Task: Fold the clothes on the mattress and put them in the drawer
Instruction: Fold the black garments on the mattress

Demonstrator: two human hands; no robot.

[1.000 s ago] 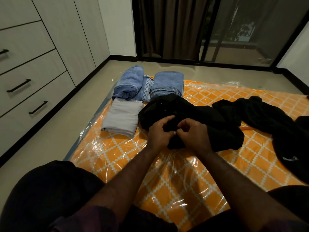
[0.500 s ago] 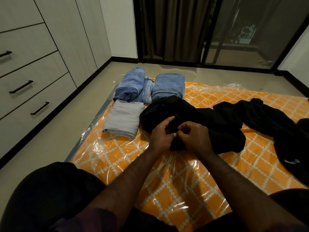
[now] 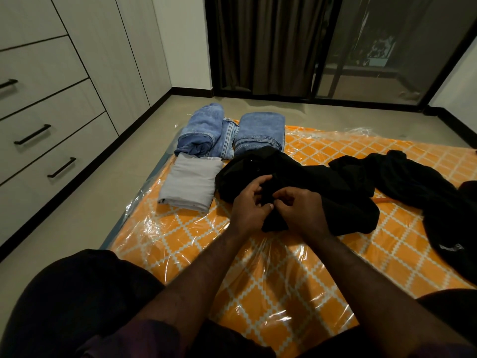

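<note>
A crumpled black garment (image 3: pixel 322 192) lies in the middle of the orange patterned mattress (image 3: pixel 271 280), which is wrapped in clear plastic. My left hand (image 3: pixel 249 202) and my right hand (image 3: pixel 300 210) meet at its near edge, and both pinch the black cloth with curled fingers. A folded grey garment (image 3: pixel 189 186) lies to the left. Behind it sit folded blue jeans (image 3: pixel 204 133) and a second folded denim piece (image 3: pixel 260 131). Another loose black garment (image 3: pixel 426 187) sprawls on the right. The closed drawers (image 3: pixel 51 125) stand at the left.
Beige floor (image 3: pixel 85 208) runs between the mattress and the drawer unit with black handles. A dark curtain (image 3: pixel 268 42) and a glass sliding door (image 3: pixel 374 47) close off the far side. My dark-clad knees fill the near corners.
Both hands stay on the black garment's near edge, with the fingers shifting slightly as they work the cloth. The view has dipped a little.
</note>
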